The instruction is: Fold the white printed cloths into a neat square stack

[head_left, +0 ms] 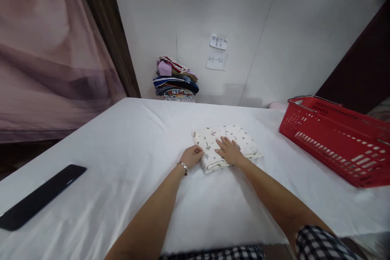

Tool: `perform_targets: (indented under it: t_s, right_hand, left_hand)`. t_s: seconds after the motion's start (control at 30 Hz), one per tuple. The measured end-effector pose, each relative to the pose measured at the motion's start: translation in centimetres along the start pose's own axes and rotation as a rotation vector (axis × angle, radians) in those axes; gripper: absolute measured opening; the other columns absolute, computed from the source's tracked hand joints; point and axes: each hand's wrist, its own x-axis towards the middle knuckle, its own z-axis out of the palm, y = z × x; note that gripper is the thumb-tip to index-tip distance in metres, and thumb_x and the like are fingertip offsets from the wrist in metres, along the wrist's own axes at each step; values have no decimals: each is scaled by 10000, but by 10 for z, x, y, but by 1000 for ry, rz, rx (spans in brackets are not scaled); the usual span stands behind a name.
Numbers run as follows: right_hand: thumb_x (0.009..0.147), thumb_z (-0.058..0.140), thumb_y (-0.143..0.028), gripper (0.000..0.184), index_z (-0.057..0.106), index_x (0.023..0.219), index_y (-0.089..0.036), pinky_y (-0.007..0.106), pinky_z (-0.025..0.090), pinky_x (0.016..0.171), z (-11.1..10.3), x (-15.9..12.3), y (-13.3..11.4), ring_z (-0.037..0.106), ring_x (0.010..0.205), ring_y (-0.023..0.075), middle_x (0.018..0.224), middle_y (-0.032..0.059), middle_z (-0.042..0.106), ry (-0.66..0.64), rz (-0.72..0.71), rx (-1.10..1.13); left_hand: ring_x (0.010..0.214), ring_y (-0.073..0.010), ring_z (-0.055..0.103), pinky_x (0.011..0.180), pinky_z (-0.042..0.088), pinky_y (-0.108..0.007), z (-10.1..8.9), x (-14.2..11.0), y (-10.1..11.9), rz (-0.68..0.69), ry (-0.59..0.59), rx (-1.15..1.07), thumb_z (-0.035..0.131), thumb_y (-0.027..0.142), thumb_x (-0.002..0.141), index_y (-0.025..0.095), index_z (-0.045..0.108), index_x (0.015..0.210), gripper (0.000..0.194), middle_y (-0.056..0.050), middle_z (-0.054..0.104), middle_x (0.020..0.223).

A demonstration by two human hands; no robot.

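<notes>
A folded white cloth [243,138] with a small scattered print lies flat on the white-covered table [128,142], its layers showing along the near edge. My right hand [230,151] rests on top of it, palm down with the fingers spread. At the cloth's left edge, my left hand [191,156] has its fingers curled together and pinches the edge of the cloth. A bracelet [183,167] circles my left wrist.
A red plastic basket [332,138] stands on the right. At the left lies a long black flat object [42,197]. Beyond the far edge is a stack of folded fabrics [176,79], near paper notes [216,60] on the wall. A pinkish curtain [55,57] hangs at left.
</notes>
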Motion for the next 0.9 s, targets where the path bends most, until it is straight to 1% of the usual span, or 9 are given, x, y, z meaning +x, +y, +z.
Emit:
perform_targets:
  t_s: [0.1,0.23,0.33,0.43,0.57,0.67,0.73,0.83,0.9]
  right_hand:
    - [899,255,-531,608,228,1430,-236,502,70,1082,4,-1,-4,59,1389,250,1517,63,109,-56,13,-26]
    - [898,225,-547,607,218,1430,-255,497,59,1077,0,-1,-1,54,1389,246,1519,61,102,-64,16,-18]
    - [896,223,-551,609,214,1430,-258,503,57,1073,-1,-2,-3,53,1388,247,1518,66,108,-47,14,-5]
    - [898,223,-545,608,201,1433,-255,492,42,1075,-2,-3,-8,39,1389,240,1519,65,99,-58,24,5]
    - [892,259,-531,609,209,1431,-251,484,50,1075,-13,-3,-9,45,1389,241,1518,70,106,-110,7,56]
    - [870,301,-558,627,232,1423,-271,476,82,1074,-26,-4,7,69,1386,246,1517,66,119,-154,32,103]
    - [869,310,-553,631,229,1423,-263,481,72,1074,-32,-7,26,55,1386,249,1519,68,101,-100,140,69]
    - [894,272,-514,595,242,1415,-229,487,91,1068,-29,-13,54,46,1386,236,1518,72,103,-32,304,-16]
    - [904,251,-497,566,263,1403,-229,490,112,1065,-24,-16,67,51,1386,224,1514,63,124,-21,326,-39]
  left_hand:
    - [458,-86,507,502,418,-218,-3,-1,0,-7,-7,13,554,296,744,193,572,765,107,47,575,597]
    - [678,-136,598,643,463,-258,-6,4,11,-18,182,255,506,299,779,212,610,844,150,1,661,817]
    - [915,-180,592,822,455,-303,1,17,32,109,268,462,467,321,817,219,620,966,236,-32,657,1008]
    - [1207,-217,440,1037,319,-367,17,35,49,272,241,618,448,387,841,207,553,1167,387,-67,531,1281]
    - [1380,-271,122,1114,93,-485,35,54,42,124,133,834,378,514,843,164,377,1358,622,-89,231,1486]
    - [1390,-267,58,1109,74,-507,39,60,23,12,69,878,285,567,846,174,302,1403,682,-68,151,1507]
    - [1393,-259,33,1106,75,-518,40,62,14,7,74,885,245,588,842,203,285,1410,687,-40,130,1513]
    - [1394,-249,20,1102,85,-525,39,63,11,11,83,877,237,594,839,222,284,1409,683,-24,127,1514]
    - [1394,-245,22,1098,94,-526,39,62,12,5,84,849,251,589,839,226,286,1406,674,-27,126,1515]
